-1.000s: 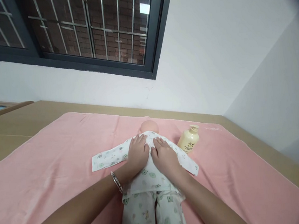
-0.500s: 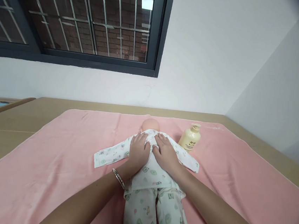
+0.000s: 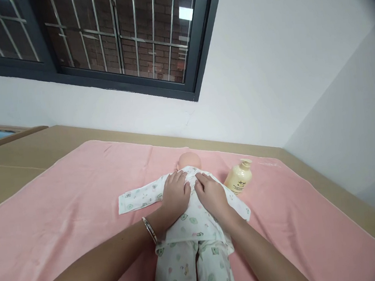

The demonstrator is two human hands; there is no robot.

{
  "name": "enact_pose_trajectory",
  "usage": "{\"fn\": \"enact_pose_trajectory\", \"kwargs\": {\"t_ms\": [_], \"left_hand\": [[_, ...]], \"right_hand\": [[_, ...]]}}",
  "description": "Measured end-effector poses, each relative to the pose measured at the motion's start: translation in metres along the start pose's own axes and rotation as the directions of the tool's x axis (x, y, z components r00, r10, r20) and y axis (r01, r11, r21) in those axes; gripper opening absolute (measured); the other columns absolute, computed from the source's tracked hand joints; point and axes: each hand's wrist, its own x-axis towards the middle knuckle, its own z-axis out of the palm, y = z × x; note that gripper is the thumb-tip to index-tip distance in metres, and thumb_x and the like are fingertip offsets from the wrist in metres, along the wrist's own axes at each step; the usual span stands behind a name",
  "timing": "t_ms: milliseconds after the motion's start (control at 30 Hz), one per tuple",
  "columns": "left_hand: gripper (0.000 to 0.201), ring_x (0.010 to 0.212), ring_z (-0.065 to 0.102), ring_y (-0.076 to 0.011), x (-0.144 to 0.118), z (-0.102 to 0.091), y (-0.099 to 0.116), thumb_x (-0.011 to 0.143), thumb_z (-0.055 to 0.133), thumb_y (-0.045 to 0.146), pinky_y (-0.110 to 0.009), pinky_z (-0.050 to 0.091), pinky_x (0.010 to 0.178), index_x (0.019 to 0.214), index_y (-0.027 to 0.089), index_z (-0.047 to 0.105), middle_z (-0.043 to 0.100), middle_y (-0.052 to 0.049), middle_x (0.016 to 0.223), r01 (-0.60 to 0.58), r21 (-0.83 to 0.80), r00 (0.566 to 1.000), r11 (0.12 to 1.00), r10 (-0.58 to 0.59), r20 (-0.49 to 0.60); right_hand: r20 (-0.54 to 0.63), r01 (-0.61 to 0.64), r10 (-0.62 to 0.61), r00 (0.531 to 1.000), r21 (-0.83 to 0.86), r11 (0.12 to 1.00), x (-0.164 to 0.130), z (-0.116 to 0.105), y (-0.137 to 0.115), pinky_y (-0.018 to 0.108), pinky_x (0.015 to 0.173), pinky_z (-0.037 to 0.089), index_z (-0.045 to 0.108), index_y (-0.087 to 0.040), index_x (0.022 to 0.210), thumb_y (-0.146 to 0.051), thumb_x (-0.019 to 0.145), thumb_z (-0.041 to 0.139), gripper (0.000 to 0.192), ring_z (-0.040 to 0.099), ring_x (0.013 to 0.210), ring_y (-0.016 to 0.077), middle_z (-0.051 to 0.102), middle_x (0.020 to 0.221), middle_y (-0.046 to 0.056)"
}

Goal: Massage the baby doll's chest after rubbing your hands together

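Observation:
A baby doll [image 3: 189, 159] lies stretched out on a pink cloth [image 3: 88, 176], its bald head away from me. It wears a white long-sleeved top [image 3: 191, 226] and matching trousers [image 3: 178, 274] with green and pink prints. My left hand [image 3: 175, 194] rests flat on the left side of the doll's upper body, fingers extended. On the opposite side, my right hand [image 3: 212, 195] lies on the top with its fingers slightly bent. Neither hand grips anything. The doll's face is not visible.
A pale yellow pump bottle [image 3: 239, 179] stands on the cloth to the right of the doll. The wooden tabletop [image 3: 74, 133] shows around the cloth, against a white wall [image 3: 249, 64] and a barred window [image 3: 121, 36]. A wooden-edged frame [image 3: 14, 134] is at far left.
The fingers of my right hand have drawn back and bent a little on the top. My left hand has shifted only slightly. The whole view has tilted up a little.

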Motion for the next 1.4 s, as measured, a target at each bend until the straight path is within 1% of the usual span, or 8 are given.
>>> {"fn": "enact_pose_trajectory", "kwargs": {"t_ms": [100, 200, 367, 600, 800, 933, 1167, 1400], "left_hand": [[0.042, 0.131, 0.043, -0.0281, -0.005, -0.003, 0.006, 0.088, 0.041, 0.018, -0.051, 0.03, 0.114, 0.127, 0.013, 0.055, 0.054, -0.011, 0.136, -0.039, 0.036, 0.999, 0.999, 0.038, 0.013], [0.045, 0.131, 0.043, -0.0274, -0.005, -0.007, 0.008, 0.085, 0.042, 0.017, -0.051, 0.026, 0.116, 0.128, 0.015, 0.055, 0.054, -0.009, 0.137, -0.03, 0.019, 0.998, 0.999, 0.029, 0.059], [0.045, 0.132, 0.043, -0.0255, 0.011, -0.011, -0.004, 0.085, 0.044, 0.023, -0.047, 0.028, 0.116, 0.128, 0.014, 0.054, 0.053, -0.011, 0.138, 0.09, -0.055, 0.987, 0.994, -0.081, 0.139], [0.047, 0.134, 0.042, -0.0239, 0.029, -0.013, -0.017, 0.091, 0.039, 0.034, -0.049, 0.022, 0.118, 0.132, 0.015, 0.05, 0.051, -0.01, 0.141, 0.228, -0.106, 0.947, 0.968, -0.195, 0.255], [0.048, 0.138, 0.036, -0.0269, 0.003, -0.011, 0.008, 0.09, 0.03, 0.02, -0.054, 0.021, 0.117, 0.135, 0.012, 0.047, 0.046, -0.012, 0.144, 0.045, 0.119, 0.985, 0.992, -0.063, 0.158], [0.05, 0.138, 0.036, -0.028, -0.014, -0.008, 0.021, 0.089, 0.032, 0.017, -0.051, 0.023, 0.117, 0.137, 0.009, 0.045, 0.045, -0.013, 0.145, -0.053, 0.193, 0.992, 0.98, 0.03, 0.119], [0.049, 0.139, 0.033, -0.0268, -0.011, -0.009, 0.015, 0.09, 0.032, 0.018, -0.05, 0.025, 0.116, 0.136, 0.011, 0.045, 0.042, -0.012, 0.147, 0.058, 0.072, 0.988, 0.996, -0.067, 0.137], [0.037, 0.128, 0.044, -0.0247, 0.009, -0.009, -0.005, 0.088, 0.042, 0.027, -0.052, 0.023, 0.116, 0.123, 0.02, 0.052, 0.055, -0.009, 0.133, 0.149, -0.093, 0.981, 0.984, -0.135, 0.139]], "right_hand": [[0.01, -0.025, 0.024, 1.0, 0.067, 0.997, 0.005, -0.001, 0.009, 0.029, 0.085, 0.045, 0.061, -0.023, 0.117, -0.029, 0.095, 0.036, 0.033, 0.06, 0.103, 0.0199, 0.066, 0.113, 0.004], [0.004, -0.003, 0.002, 1.0, 0.071, 0.997, 0.006, 0.003, 0.015, 0.031, 0.096, 0.042, 0.055, -0.019, 0.128, -0.028, 0.095, 0.034, 0.04, 0.053, 0.118, 0.0212, 0.059, 0.127, 0.007], [0.065, 0.074, -0.069, 0.995, -0.081, 0.994, -0.005, 0.007, 0.004, 0.04, 0.114, 0.024, 0.041, -0.003, 0.141, -0.022, 0.095, 0.029, 0.051, 0.034, 0.137, 0.026, 0.043, 0.144, 0.015], [0.062, 0.058, -0.045, 0.997, -0.224, 0.973, -0.026, 0.002, -0.021, 0.042, 0.113, 0.026, 0.05, -0.005, 0.135, -0.022, 0.094, 0.031, 0.048, 0.044, 0.13, 0.0267, 0.053, 0.135, 0.015], [0.084, 0.013, -0.008, 0.996, -0.06, 0.998, -0.007, 0.001, -0.006, 0.038, 0.112, 0.029, 0.05, -0.009, 0.137, -0.026, 0.096, 0.03, 0.048, 0.037, 0.136, 0.0243, 0.046, 0.142, 0.014], [0.116, 0.006, -0.007, 0.993, 0.007, 1.0, 0.008, 0.006, 0.012, 0.04, 0.116, 0.021, 0.042, -0.007, 0.143, -0.032, 0.097, 0.031, 0.053, 0.029, 0.14, 0.0252, 0.037, 0.148, 0.015], [0.151, 0.024, -0.009, 0.989, -0.098, 0.995, -0.003, 0.007, 0.0, 0.043, 0.117, 0.018, 0.034, -0.002, 0.146, -0.026, 0.096, 0.028, 0.055, 0.026, 0.141, 0.0268, 0.032, 0.15, 0.017], [0.059, -0.007, 0.023, 0.998, -0.262, 0.965, -0.03, 0.007, -0.025, 0.043, 0.112, 0.027, 0.049, -0.002, 0.136, -0.026, 0.094, 0.035, 0.05, 0.04, 0.133, 0.0315, 0.047, 0.138, 0.022]]}}
